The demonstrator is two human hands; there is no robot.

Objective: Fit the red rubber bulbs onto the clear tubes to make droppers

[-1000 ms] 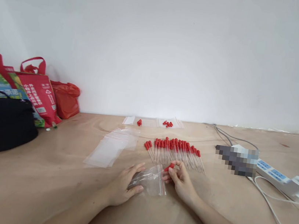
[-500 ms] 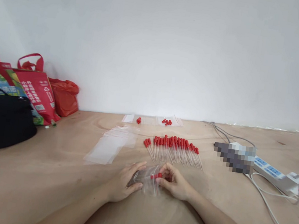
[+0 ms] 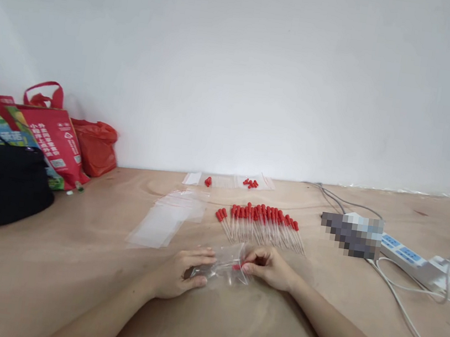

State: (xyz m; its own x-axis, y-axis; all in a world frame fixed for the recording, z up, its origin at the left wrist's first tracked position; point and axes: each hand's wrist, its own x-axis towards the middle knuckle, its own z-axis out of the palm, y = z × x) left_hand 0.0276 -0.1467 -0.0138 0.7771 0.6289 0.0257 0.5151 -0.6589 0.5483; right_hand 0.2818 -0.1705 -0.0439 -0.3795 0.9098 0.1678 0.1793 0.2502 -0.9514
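Observation:
In front of me lies a clear zip bag [image 3: 221,271] with a red-bulbed dropper [image 3: 237,267] inside, its thin stem pointing left. My left hand [image 3: 183,274] holds the bag's left end, fingers along the top and thumb below. The fingers of my right hand [image 3: 272,267] pinch the bag's right edge by the red bulb; their tips are partly hidden. Just beyond my hands, several red-bulbed droppers [image 3: 262,218] lie in a row, bulbs away from me. Flat clear zip bags [image 3: 163,221] are spread in an overlapping stack to the left of them.
Further back lie loose red bulbs [image 3: 251,183] on a clear bag, and a small white packet [image 3: 192,178]. At left stand a black bag [image 3: 1,181], a red shopping bag [image 3: 51,138] and a red plastic bag [image 3: 94,144]. A power strip [image 3: 401,252] with cables is at right.
My right hand has shifted slightly right and now pinches the bag's edge. The red bulb has gone deeper behind the bag's plastic. My left hand has moved slightly left.

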